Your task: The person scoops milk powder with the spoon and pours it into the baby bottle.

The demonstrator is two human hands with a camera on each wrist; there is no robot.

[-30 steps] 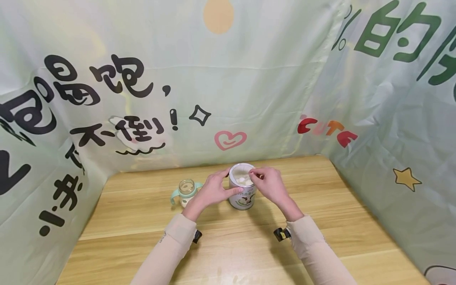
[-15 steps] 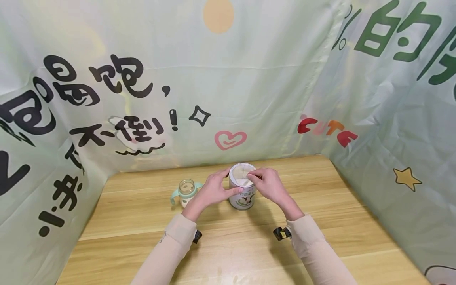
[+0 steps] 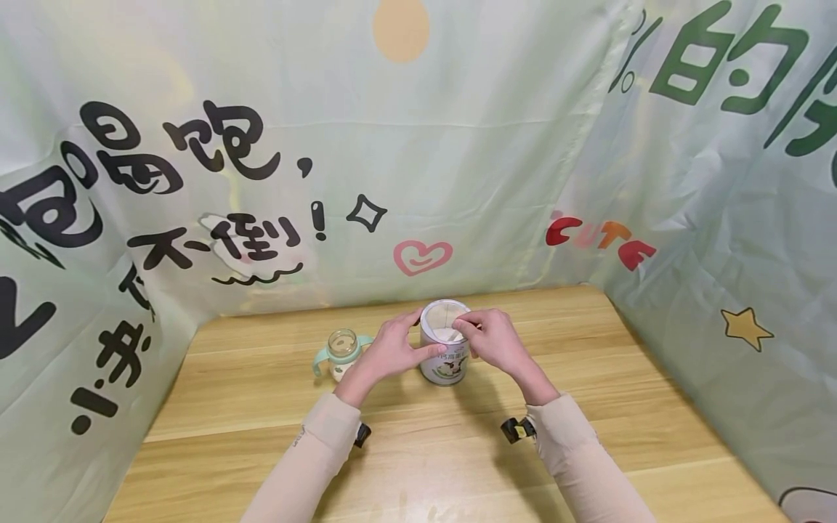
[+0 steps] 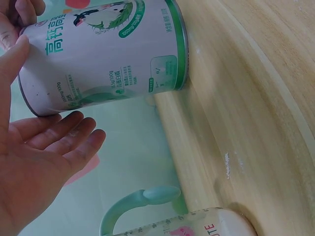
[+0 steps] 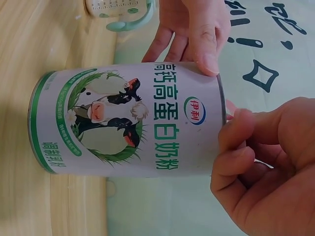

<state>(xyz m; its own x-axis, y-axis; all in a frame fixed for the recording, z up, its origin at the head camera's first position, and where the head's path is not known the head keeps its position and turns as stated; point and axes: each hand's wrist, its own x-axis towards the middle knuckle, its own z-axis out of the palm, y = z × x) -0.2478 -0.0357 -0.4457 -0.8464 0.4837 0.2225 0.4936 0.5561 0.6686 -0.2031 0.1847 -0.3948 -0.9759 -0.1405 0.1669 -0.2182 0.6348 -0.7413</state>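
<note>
A white milk powder can [image 3: 446, 367] with a cow picture and green bottom band stands upright and lidless on the wooden table. My left hand [image 3: 392, 345] holds it near the top, thumb on the front and fingers around the far left side. At the opposite side of the rim, my right hand [image 3: 495, 338] has its fingers curled, thumb and forefinger pinching a pale scoop handle [image 3: 454, 335]. The rest of the scoop is hidden inside the can. White powder lies within.
Left of the can, close to my left wrist, stands a lidless baby bottle [image 3: 342, 345] with mint-green handles. Printed cloth walls [image 3: 484, 181] enclose the wooden table [image 3: 418, 465] at the back and both sides.
My right fingers have dipped slightly left and lower into the can's mouth. The white heap seen near the rim has dropped out of sight. My left hand and the can stay put.
</note>
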